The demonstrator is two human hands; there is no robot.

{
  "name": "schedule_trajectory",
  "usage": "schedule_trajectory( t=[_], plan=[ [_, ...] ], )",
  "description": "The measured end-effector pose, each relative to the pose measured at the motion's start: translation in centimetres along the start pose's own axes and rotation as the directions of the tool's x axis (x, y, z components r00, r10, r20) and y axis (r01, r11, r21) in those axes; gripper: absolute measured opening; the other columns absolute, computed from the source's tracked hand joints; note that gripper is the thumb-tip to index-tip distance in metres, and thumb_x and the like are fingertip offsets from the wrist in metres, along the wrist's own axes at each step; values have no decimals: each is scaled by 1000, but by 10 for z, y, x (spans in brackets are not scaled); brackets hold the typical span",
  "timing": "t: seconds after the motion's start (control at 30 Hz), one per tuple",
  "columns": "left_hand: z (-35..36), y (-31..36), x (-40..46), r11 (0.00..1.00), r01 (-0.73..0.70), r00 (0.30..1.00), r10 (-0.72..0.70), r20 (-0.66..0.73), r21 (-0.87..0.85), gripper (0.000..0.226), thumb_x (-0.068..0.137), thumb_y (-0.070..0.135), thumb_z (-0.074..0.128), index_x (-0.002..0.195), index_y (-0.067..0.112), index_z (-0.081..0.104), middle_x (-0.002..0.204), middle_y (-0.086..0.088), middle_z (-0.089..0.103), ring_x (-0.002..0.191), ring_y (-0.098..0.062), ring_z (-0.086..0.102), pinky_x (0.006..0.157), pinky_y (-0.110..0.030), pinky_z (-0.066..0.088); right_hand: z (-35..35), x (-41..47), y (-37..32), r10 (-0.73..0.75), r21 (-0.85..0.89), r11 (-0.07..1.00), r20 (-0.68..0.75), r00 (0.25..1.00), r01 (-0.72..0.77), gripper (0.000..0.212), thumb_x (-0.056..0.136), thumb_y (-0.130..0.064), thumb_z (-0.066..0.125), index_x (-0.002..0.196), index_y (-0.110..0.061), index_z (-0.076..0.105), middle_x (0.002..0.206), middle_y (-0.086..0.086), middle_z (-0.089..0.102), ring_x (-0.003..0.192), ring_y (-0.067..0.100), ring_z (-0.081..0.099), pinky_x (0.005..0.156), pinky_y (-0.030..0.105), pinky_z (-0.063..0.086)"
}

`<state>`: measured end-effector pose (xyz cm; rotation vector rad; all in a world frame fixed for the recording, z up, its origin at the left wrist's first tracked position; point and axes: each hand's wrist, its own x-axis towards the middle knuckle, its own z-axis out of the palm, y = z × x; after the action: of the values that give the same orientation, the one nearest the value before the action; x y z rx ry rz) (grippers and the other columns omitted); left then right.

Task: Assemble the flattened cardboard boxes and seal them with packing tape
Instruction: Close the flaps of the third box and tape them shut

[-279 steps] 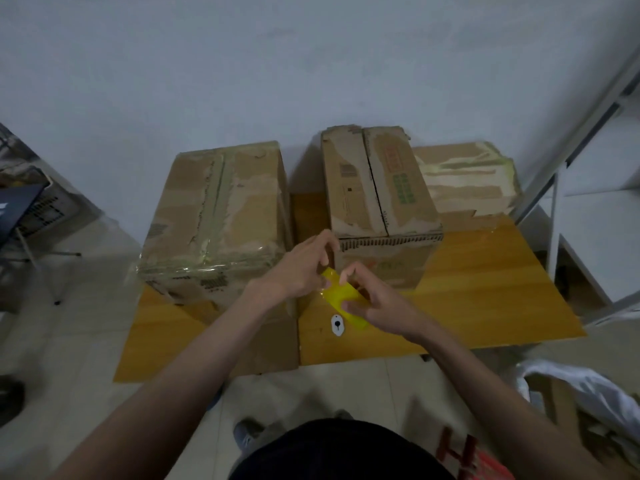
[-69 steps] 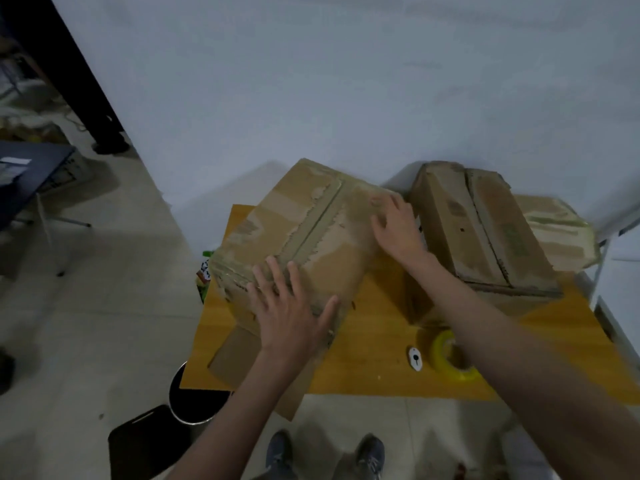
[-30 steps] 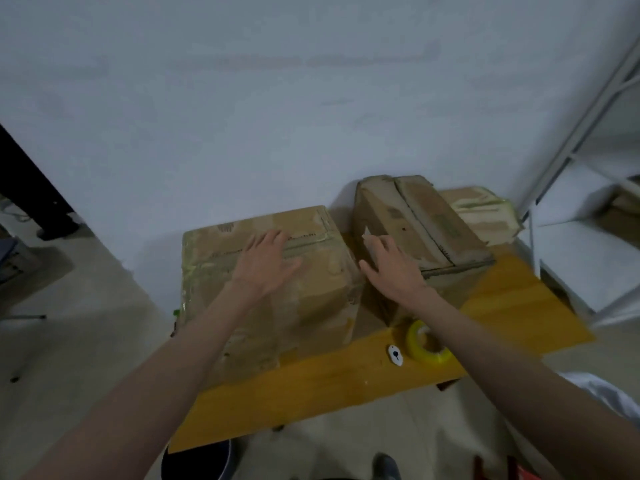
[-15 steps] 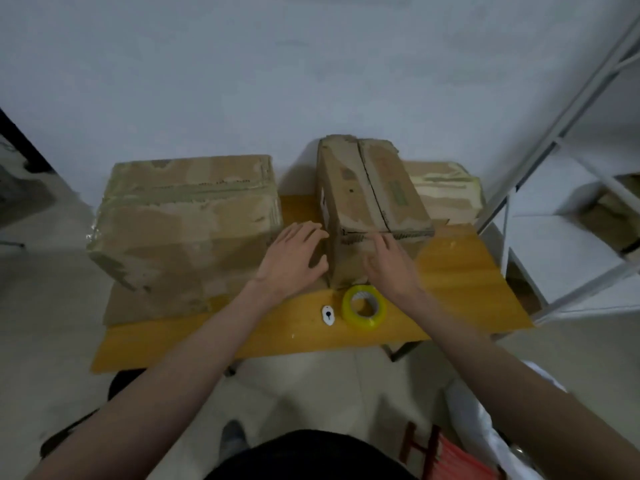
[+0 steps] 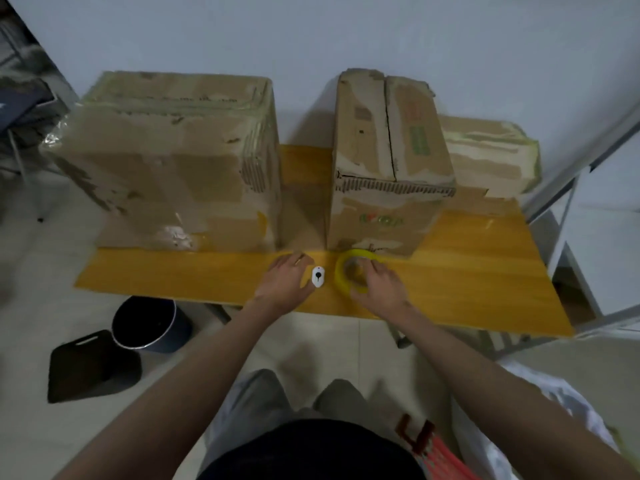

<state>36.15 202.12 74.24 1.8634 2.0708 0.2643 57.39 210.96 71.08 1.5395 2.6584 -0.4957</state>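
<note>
- Right hand (image 5: 379,289) rests on the yellow tape roll (image 5: 349,270) at the table's (image 5: 485,271) near edge; fingers curl over the ring's right side and into its hole, gripping it.
- Roll lies flat, just in front of the middle box (image 5: 388,161).
- Left hand (image 5: 284,284) sits flat on the table, fingers relaxed, holding nothing; thumb side just beside a small white tag (image 5: 318,276).
- Tag lies between the two hands, close to the roll.
- Large box (image 5: 173,161) stands at left, apart from the middle box, tape-wrapped edges.
- Third box (image 5: 491,154) behind and right of the middle one.
- Dark bin (image 5: 145,322) on the floor under the table's left end.
</note>
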Motion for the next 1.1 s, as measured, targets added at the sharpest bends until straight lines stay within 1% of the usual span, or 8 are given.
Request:
schedule_trajectory(
  t=[0.13, 0.27, 0.43, 0.53, 0.63, 0.8, 0.97, 1.1],
  plan=[
    [24, -9, 6, 999, 35, 999, -35, -37, -12, 39, 94, 34, 55, 131, 21, 53, 133, 1, 54, 124, -26, 49, 101, -38, 42, 35, 20, 9, -13, -151, 988, 140, 990, 34, 65, 91, -36, 63, 147, -18, 35, 148, 8, 44, 140, 26, 36, 114, 40, 24],
    [31, -14, 7, 998, 53, 997, -54, -55, -13, 41, 94, 30, 57, 133, 22, 53, 133, 0, 55, 123, -25, 51, 102, -36, 41, 44, 28, 9, -28, -268, 961, 143, 989, 66, 50, 92, -18, 56, 140, -23, 46, 134, 5, 59, 128, 26, 51, 116, 45, 16],
    [2, -2, 12, 997, 39, 999, -40, -19, -66, 42, 100, 25, 54, 141, 21, 47, 143, -1, 49, 127, -26, 50, 101, -38, 41, 17, 22, 2, -79, -33, 996, 91, 993, 83, 59, 95, -32, 59, 149, -21, 37, 145, 6, 50, 138, 27, 42, 116, 43, 21],
    [-28, 12, 23, 992, 15, 1000, -18, -25, -122, 45, 100, 18, 53, 145, 23, 45, 147, -2, 45, 130, -26, 48, 102, -38, 43, -12, 16, -7, -167, 117, 980, 46, 985, 161, 57, 94, -30, 64, 145, -16, 45, 141, 7, 56, 132, 28, 49, 113, 41, 28],
    [-56, 24, 32, 991, -80, 994, 71, -83, -109, 49, 98, 14, 57, 145, 22, 48, 140, -4, 52, 124, -27, 53, 99, -42, 47, -44, 11, -17, -243, 253, 937, -18, 970, 240, 49, 90, -31, 71, 132, -10, 57, 129, 10, 64, 120, 31, 57, 100, 41, 43],
    [-104, 35, 32, 957, -169, 960, 104, -260, -238, 34, 87, 17, 74, 121, 17, 71, 116, 1, 68, 104, -15, 63, 91, -34, 51, -97, 1, -36, -280, 431, 860, -48, 959, 273, 39, 91, -26, 70, 122, -6, 60, 119, 13, 64, 107, 30, 58, 83, 41, 46],
    [-152, 43, 32, 911, -291, 898, 154, -413, -293, 15, 79, 14, 81, 95, 15, 80, 98, 5, 74, 88, -4, 68, 85, -28, 56, -146, -5, -51, -326, 521, 793, -71, 943, 314, 35, 89, -37, 67, 108, -9, 61, 97, 3, 61, 85, 22, 55, 66, 36, 37],
    [-191, 47, 36, 887, -347, 871, 186, -455, -303, 8, 81, 11, 80, 89, 12, 80, 94, 3, 74, 86, -5, 68, 83, -25, 56, -187, -5, -69, -315, 607, 738, -78, 946, 296, 33, 92, -25, 69, 118, -7, 61, 106, 9, 65, 93, 26, 60, 76, 41, 45]
  ],
)
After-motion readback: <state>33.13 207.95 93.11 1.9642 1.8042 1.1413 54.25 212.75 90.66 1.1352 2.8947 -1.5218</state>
